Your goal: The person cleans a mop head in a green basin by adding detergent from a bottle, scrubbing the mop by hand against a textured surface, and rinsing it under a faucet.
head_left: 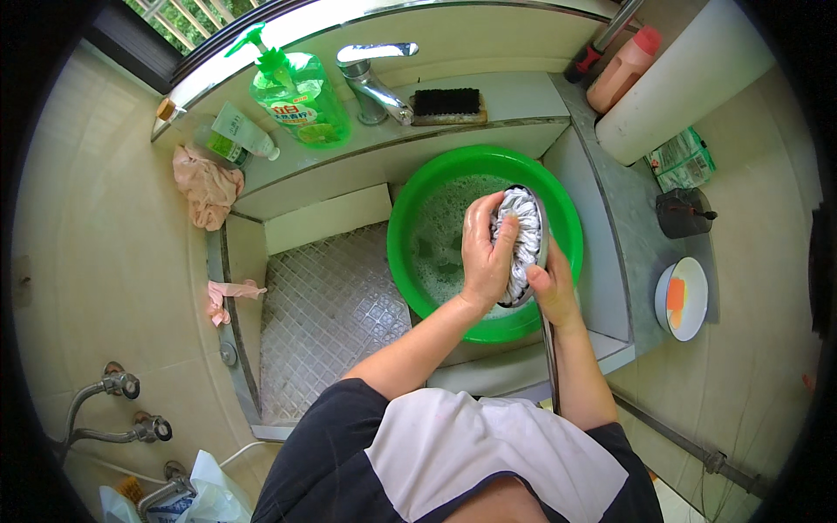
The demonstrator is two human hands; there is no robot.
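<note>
What looks like a mop head [521,235], a bunch of wet white-grey strands in an oval dark rim, is held tilted over a green basin [398,235]. My left hand [486,257] is pressed on the strands from the left, its fingers curled around them. On the other side my right hand [554,283] grips the rim near its lower end, the thumb showing. A long thin metal pole [549,357] runs from the head down beside my right forearm. Foamy water [440,231] is in the basin. The strands' lower side is hidden by my hands.
The basin stands in a sink with a textured floor [336,305]. Behind it are a green pump bottle [305,100], a tap [370,83] and a black-bristled brush [447,105]. Pink cloth [207,187] hangs at left. A white bowl [693,301] with orange pieces sits at right.
</note>
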